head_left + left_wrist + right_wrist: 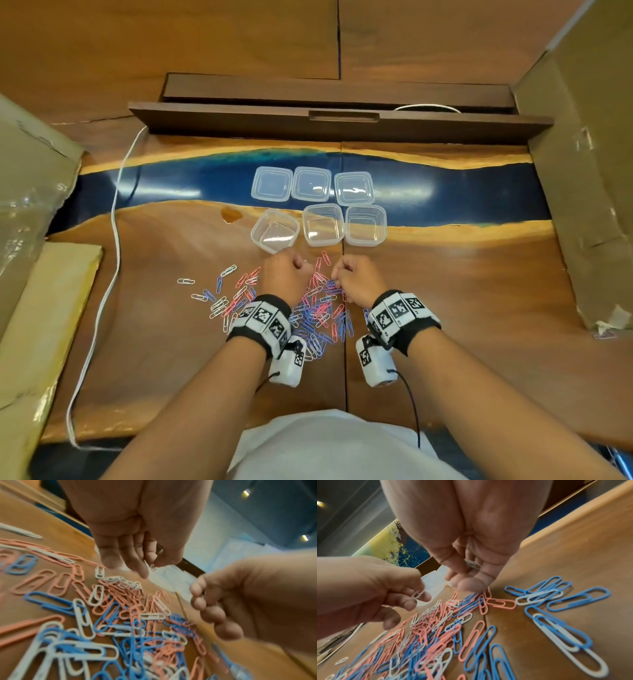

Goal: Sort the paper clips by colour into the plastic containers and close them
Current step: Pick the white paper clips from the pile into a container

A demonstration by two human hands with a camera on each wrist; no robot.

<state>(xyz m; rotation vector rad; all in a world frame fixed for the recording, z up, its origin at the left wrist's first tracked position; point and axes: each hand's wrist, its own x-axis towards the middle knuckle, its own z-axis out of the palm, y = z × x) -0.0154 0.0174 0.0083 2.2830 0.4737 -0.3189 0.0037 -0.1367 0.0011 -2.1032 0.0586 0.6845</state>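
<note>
A pile of pink, blue and white paper clips lies spread on the wooden table in front of me. My left hand hovers over its far left side and pinches a white paper clip between thumb and fingertips. My right hand hangs over the far right side of the pile, its fingers curled round white clips in the palm. Three open clear plastic containers stand in a row just beyond the hands. Three clear lids lie behind them on the blue resin strip.
A white cable runs down the left side of the table. Cardboard boxes stand at the right and left edges. A dark wooden tray sits across the back. Loose clips are scattered left of the pile.
</note>
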